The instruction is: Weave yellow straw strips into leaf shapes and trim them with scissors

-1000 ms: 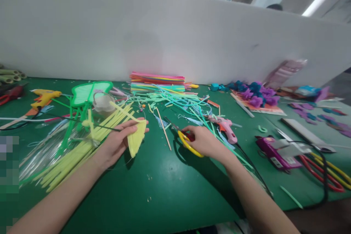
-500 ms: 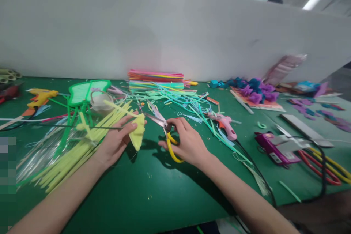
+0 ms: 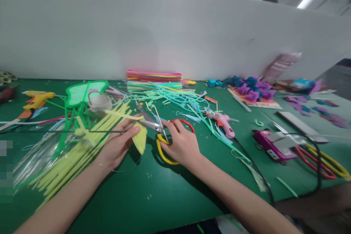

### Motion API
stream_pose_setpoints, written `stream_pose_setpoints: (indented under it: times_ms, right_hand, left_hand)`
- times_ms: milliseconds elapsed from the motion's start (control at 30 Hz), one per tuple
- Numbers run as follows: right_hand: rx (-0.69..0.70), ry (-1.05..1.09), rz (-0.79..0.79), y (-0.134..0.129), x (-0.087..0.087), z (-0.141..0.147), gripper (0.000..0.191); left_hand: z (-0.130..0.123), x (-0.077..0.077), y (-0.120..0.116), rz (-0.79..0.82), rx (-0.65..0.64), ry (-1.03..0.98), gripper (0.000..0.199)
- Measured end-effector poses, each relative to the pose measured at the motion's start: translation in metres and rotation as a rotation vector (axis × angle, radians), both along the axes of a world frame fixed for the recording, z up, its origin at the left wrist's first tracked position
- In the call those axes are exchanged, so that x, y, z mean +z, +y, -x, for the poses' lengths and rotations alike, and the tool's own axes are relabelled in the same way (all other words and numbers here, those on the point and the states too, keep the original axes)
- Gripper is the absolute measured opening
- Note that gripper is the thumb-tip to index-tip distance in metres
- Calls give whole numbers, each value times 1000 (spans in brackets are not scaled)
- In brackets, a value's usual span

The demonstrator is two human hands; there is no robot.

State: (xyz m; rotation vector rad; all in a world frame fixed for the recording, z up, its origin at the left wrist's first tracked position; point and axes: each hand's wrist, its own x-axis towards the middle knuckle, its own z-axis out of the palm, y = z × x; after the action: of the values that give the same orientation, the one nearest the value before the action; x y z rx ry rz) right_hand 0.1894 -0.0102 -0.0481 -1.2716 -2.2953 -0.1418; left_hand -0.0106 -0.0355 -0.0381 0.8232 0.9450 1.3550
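Note:
A yellow fuzzy triangular piece (image 3: 140,139) is pinched between the thumb and fingers of my left hand (image 3: 117,144). A thin dark stick (image 3: 104,131) runs leftward from that hand. My right hand (image 3: 182,142) is closed on scissors (image 3: 168,156) with one yellow and one red handle loop. Their blades point left and lie at the top edge of the yellow piece; whether they touch it is hard to tell. Under and beside my left forearm lies a bundle of yellow fuzzy strips (image 3: 79,161).
A green wing-shaped frame (image 3: 82,95) and a yellow glue gun (image 3: 38,99) lie at left. Coloured strips (image 3: 155,76) are stacked by the wall. Rightward are a pink glue gun (image 3: 225,124), purple and blue pieces (image 3: 252,89), a magenta device (image 3: 274,146) and red-and-yellow-handled scissors (image 3: 319,164).
The scissors have turned in my right hand, so the red loop now shows, and their blades have come nearer the yellow piece. My left hand has tilted the piece slightly.

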Motion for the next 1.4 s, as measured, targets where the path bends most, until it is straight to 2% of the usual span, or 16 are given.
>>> stream_pose_setpoints:
  times_ms: [267, 467, 633, 833, 1000, 1133, 1400]
  right_hand:
    - [-40, -56, -38, 2, -3, 0, 46]
    - [-24, -189, 16, -1, -1, 0, 46]
    - [-46, -275, 17, 0, 2, 0, 36]
    - [-29, -302, -61, 3, -2, 2, 24]
    - [32, -310, 39, 2, -6, 5, 20]
    - [28, -347, 135, 0, -5, 7, 19]
    - [-9, -329, 170, 2, -2, 8, 21]
  left_hand:
    - [-6, -2, -2, 17, 26, -14, 42]
    - [-6, -5, 1, 42, 76, -1, 43]
    - [-7, -6, 2, 37, 80, 4, 43]
    - [-9, -6, 0, 88, 110, 15, 46]
    - [-9, -10, 1, 177, 140, 22, 48]
    - [-9, -11, 2, 225, 122, 40, 50]
    - [-10, -6, 1, 220, 104, 35, 41]
